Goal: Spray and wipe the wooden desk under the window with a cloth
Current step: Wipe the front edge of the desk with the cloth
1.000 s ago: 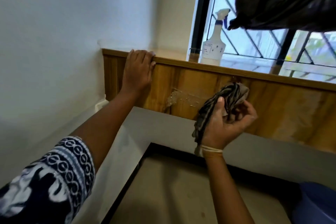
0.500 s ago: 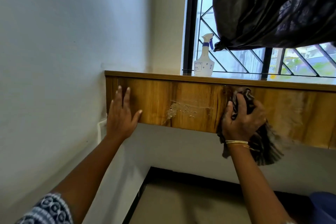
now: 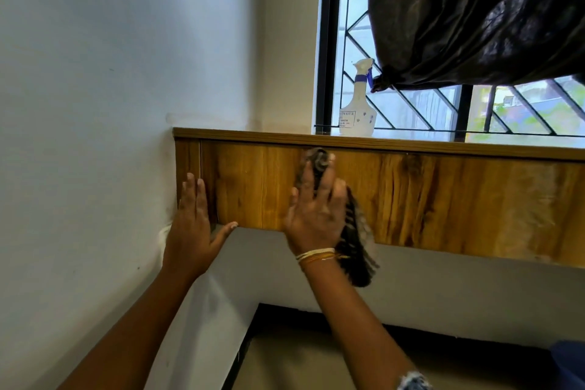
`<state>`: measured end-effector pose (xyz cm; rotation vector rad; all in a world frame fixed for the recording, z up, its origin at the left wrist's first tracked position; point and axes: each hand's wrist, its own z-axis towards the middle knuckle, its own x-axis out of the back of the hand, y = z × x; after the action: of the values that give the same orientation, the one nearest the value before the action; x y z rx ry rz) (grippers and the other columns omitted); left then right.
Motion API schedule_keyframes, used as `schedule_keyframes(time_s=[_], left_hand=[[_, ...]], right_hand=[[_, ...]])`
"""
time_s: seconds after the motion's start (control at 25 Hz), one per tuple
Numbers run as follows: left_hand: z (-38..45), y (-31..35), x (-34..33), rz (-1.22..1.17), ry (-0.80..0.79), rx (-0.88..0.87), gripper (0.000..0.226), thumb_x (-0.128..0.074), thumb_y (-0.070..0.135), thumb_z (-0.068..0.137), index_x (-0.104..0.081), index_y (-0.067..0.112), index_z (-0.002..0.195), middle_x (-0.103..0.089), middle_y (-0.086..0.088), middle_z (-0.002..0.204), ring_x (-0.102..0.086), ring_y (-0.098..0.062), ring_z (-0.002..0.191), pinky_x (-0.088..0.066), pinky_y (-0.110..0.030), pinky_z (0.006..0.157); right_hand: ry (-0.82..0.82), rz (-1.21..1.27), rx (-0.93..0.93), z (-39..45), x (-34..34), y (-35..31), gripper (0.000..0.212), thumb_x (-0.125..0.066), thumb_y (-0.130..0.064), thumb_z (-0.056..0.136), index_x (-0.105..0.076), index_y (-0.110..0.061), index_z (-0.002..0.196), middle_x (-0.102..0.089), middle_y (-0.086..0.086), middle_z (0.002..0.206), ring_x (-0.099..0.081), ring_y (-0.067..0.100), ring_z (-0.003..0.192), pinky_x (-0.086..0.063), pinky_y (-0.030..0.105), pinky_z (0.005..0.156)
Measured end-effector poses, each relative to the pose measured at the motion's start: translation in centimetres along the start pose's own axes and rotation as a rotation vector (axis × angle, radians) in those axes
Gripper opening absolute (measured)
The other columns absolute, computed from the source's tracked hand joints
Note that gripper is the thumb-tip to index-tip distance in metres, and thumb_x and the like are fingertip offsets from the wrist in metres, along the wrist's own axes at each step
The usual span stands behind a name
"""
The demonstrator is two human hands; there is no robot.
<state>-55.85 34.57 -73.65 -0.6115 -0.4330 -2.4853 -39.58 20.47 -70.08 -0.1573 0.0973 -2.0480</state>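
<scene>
While the left hand [image 3: 192,225] lies flat at about eight o'clock in the view, its fingers straight and together against the left end of the table's [image 3: 443,203] wooden front panel and its thumb spread out under the panel's lower edge, it holds nothing. That hand sits close to the corner where the pale wall [image 3: 95,104] meets the wood.

Just right of it, near the centre of the picture, the right hand [image 3: 316,212] presses a dark striped cloth [image 3: 356,241] against the same panel. Its fingers are straight and spread, the palm flat on the fabric. One bunched end of the cloth shows above the fingertips, close under the table's top edge; the rest hangs down behind the palm and past the wrist toward five o'clock, blurred, its lower end below the panel's bottom edge. Thin bands [image 3: 315,255] circle that wrist.

Up at one o'clock from the hands, a white spray bottle [image 3: 357,108] with a blue collar and trigger stands upright on the top of the table in front of the window [image 3: 411,111]. Its body is opaque, so whether any liquid is in it cannot be told. A printed label faces the camera, too small to read fully.

Farther right, at about two o'clock, a dark curtain [image 3: 474,16] is gathered into a knot that hangs just beside the bottle's trigger. Diagonal window bars show behind bottle and curtain alike
</scene>
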Motion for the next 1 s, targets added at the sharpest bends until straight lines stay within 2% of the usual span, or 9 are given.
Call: schedule_keyframes(time_s=[0.2,0.28,0.44,0.52,0.6,0.68,0.8,0.88,1.0], left_hand=[[-0.5,-0.7,0.2,0.005,-0.061,-0.007,0.097,-0.052,0.047,0.088,0.004,-0.003,0.149,0.013,-0.019,0.158,0.008,-0.032,0.147,-0.009,-0.045,0.119],[-0.4,-0.6,0.2,-0.011,-0.054,0.015,0.092,-0.06,0.027,0.089,0.003,-0.003,0.148,0.014,-0.018,0.157,0.009,-0.032,0.146,-0.01,-0.043,0.119],[-0.4,-0.3,0.3,0.066,0.018,0.055,0.083,-0.057,0.003,0.087,-0.003,-0.003,0.149,0.007,-0.021,0.158,0.002,-0.031,0.147,-0.009,-0.034,0.117],[-0.4,-0.3,-0.2,-0.06,0.006,0.182,0.083,-0.057,-0.007,0.085,-0.006,-0.003,0.15,0.001,-0.022,0.158,-0.003,-0.031,0.147,-0.006,-0.029,0.117],[-0.8,-1.5,-1.1,-0.099,-0.03,0.084,0.073,-0.051,0.002,0.091,-0.003,-0.016,0.144,-0.002,-0.036,0.153,-0.005,-0.045,0.144,-0.002,-0.038,0.12],[-1.1,-1.1,-0.7,0.263,-0.04,0.026,0.069,-0.039,0.019,0.099,-0.002,-0.021,0.14,-0.011,-0.042,0.148,-0.011,-0.051,0.141,-0.014,-0.045,0.119],[-2.0,-0.4,-0.6,0.146,-0.001,0.127,0.051,-0.022,0.009,0.102,-0.004,0.006,0.15,-0.021,-0.013,0.157,-0.023,-0.018,0.144,-0.017,-0.02,0.116],[-2.4,-0.8,-1.1,0.312,0.074,0.101,0.06,-0.03,-0.015,0.088,-0.013,-0.011,0.146,-0.017,-0.029,0.153,-0.027,-0.035,0.141,-0.024,-0.035,0.11],[-2.7,-0.9,-0.6,0.133,0.093,0.071,0.067,-0.052,-0.02,0.077,-0.029,-0.016,0.139,-0.027,-0.033,0.149,-0.034,-0.04,0.137,-0.04,-0.034,0.1]], right_hand=[[-0.196,0.173,0.387,0.1,-0.8,-4.2,0.079,-0.068,-0.011,0.073,-0.038,-0.016,0.146,-0.031,0.019,0.153,-0.033,0.033,0.128,-0.022,0.043,0.111],[-0.113,0.195,0.314,0.8,0.7,0.0,0.067,-0.066,-0.007,0.075,-0.05,-0.016,0.14,-0.03,0.016,0.15,-0.036,0.033,0.123,-0.027,0.043,0.106],[0.224,0.145,-0.092,1.8,3.9,9.9,0.054,-0.058,0.014,0.075,-0.063,-0.005,0.125,-0.04,0.022,0.143,-0.042,0.042,0.129,-0.034,0.038,0.113],[0.221,0.1,-0.259,1.8,3.5,8.9,0.047,-0.055,0.01,0.083,-0.061,-0.006,0.127,-0.042,0.026,0.144,-0.041,0.042,0.133,-0.035,0.046,0.112],[0.176,0.037,-0.284,1.6,1.9,5.3,0.041,-0.049,-0.008,0.095,-0.052,-0.007,0.136,-0.035,0.026,0.149,-0.033,0.04,0.139,-0.028,0.049,0.115],[0.106,0.046,-0.186,1.4,0.4,1.7,0.047,-0.042,-0.019,0.1,-0.041,-0.007,0.144,-0.026,0.027,0.153,-0.024,0.041,0.143,-0.022,0.05,0.116],[0.028,0.086,0.006,1.2,-1.1,-1.8,0.055,-0.043,-0.02,0.096,-0.032,-0.009,0.149,-0.022,0.026,0.155,-0.019,0.039,0.145,-0.017,0.049,0.117],[-0.031,0.111,0.214,1.2,-1.7,-3.6,0.061,-0.043,-0.016,0.09,-0.031,-0.01,0.149,-0.022,0.024,0.155,-0.018,0.037,0.146,-0.013,0.047,0.119],[-0.13,0.144,0.596,3.4,-3.0,-5.9,0.059,-0.045,-0.008,0.085,-0.043,-0.008,0.144,-0.029,0.023,0.153,-0.027,0.038,0.143,-0.015,0.046,0.117]])
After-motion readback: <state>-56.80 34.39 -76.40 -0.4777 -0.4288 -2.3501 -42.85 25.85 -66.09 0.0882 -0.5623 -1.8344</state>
